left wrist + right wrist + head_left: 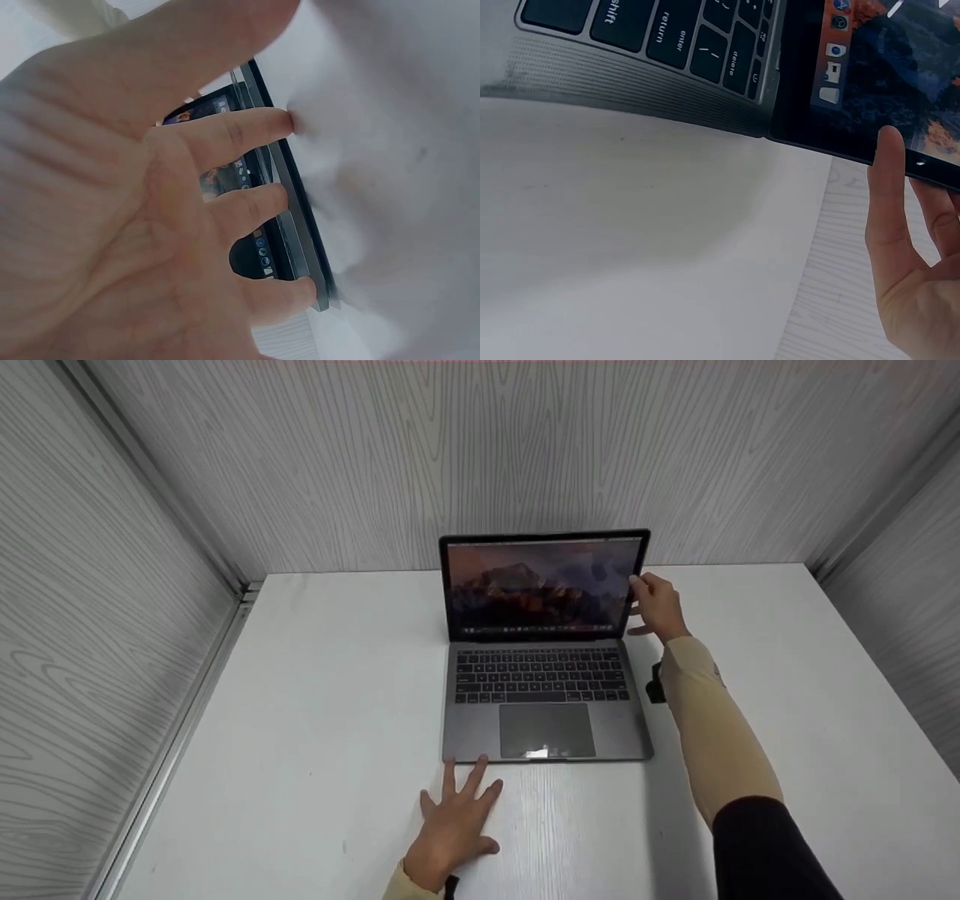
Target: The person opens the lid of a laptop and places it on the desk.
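Note:
A grey laptop (472, 735) stands opened up on the white table, its screen (540, 585) raised and lit with a mountain picture. At the screen's right edge, my right hand (660, 607) pinches the frame, thumb on the front and fingers behind. The right wrist view has that thumb (889, 172) lying over the black bezel near the screen's lower corner. My left hand (454, 825) is spread in front of the laptop, palm down. Its straight fingertips reach the front left edge of the base, which the left wrist view shows beyond the fingers (251, 202).
The white table (337, 682) extends to both sides of the laptop. Behind it rises a grey wood-grain panel (337, 472), and similar panels (82, 622) flank the table. A metal rail (172, 750) runs along the left side.

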Demonstrator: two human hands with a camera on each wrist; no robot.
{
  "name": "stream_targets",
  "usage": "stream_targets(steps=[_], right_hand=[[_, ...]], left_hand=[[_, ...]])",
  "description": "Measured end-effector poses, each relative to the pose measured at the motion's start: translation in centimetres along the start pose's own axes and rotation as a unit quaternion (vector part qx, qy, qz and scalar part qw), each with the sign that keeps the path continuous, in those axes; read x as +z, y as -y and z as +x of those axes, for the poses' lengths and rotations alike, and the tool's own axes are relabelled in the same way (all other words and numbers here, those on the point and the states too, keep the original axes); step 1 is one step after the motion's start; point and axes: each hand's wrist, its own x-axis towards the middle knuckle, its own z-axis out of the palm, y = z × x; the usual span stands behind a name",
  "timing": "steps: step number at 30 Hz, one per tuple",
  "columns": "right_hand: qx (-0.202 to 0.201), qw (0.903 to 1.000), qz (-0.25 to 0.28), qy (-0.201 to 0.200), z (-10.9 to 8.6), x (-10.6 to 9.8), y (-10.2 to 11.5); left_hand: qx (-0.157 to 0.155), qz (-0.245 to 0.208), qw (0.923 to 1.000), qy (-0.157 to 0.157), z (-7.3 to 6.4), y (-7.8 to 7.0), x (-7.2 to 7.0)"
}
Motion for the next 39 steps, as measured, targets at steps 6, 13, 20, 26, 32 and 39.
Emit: stream_targets(steps=[6,13,20,26,32,39], right_hand=[[0.009,0.9999,0.004,-0.009,0.6,1.0,-0.9],[0.03,0.9995,-0.001,-0.004,0.5,1.5,-2.1],[0.055,0.9984,-0.012,0.006,0.6,2.1,-2.9],[0.073,0.9971,-0.017,0.007,0.7,2.3,-3.1],[0.085,0.9958,-0.035,0.004,1.1,2.4,-4.0],[0.075,0.9938,-0.082,-0.007,1.2,2.6,-4.1]], left_hand=[[-0.004,-0.002,1.0,0.002,-0.1,0.1,0.1],[0.006,0.004,1.0,-0.003,-0.3,0.3,0.4],[0.008,0.002,0.9999,-0.011,-0.3,0.3,0.8],[0.005,0.004,0.9999,-0.011,0.0,0.2,0.8],[-0.001,0.011,0.9999,-0.01,0.3,0.1,1.0],[-0.002,0.012,0.9999,-0.012,0.5,0.1,1.1]])
